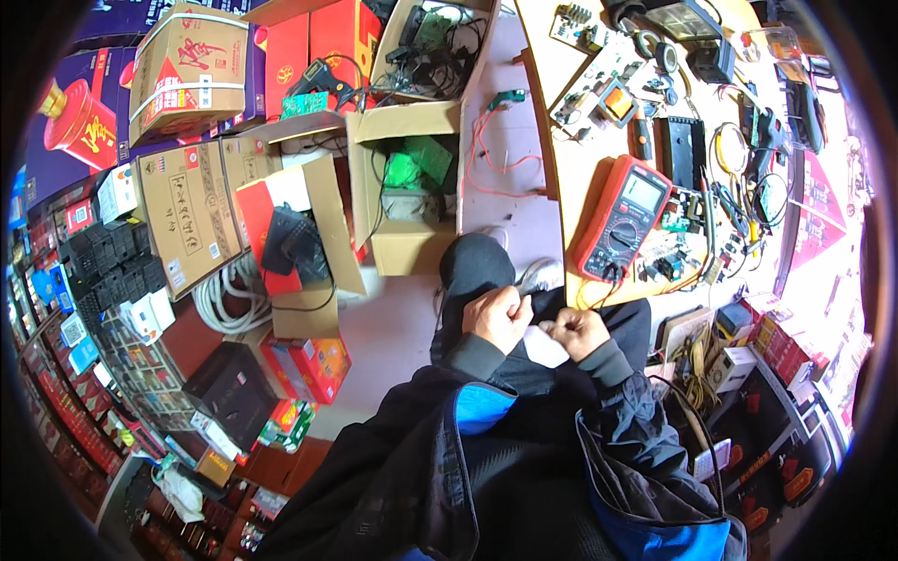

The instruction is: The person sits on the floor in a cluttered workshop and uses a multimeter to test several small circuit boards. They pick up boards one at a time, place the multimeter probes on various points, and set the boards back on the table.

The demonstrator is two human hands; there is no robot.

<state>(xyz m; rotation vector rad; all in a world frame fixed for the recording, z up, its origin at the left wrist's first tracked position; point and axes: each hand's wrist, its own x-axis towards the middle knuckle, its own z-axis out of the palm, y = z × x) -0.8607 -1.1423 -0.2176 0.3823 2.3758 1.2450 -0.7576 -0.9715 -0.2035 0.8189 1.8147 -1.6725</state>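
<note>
Both hands are close together above my lap. My left hand (498, 318) is closed in a fist, knuckles up, and what its curled fingers hold, if anything, is hidden. My right hand (575, 332) is pinched shut just to the right of it. Between them hangs a small white piece (544, 348) that looks like paper or tissue. Its upper right edge meets the fingers of my right hand, and it also reaches close to my left hand. Ahead and to the right, a red multimeter (625, 220) lies near the table's edge.
The wooden table (585, 173) holds circuit boards (599, 93), cables and tools. On the floor ahead stands an open cardboard box (407, 248) with green boards inside. A coil of white cable (229, 294) lies at the left, and red test leads (500, 168) trail beside the table.
</note>
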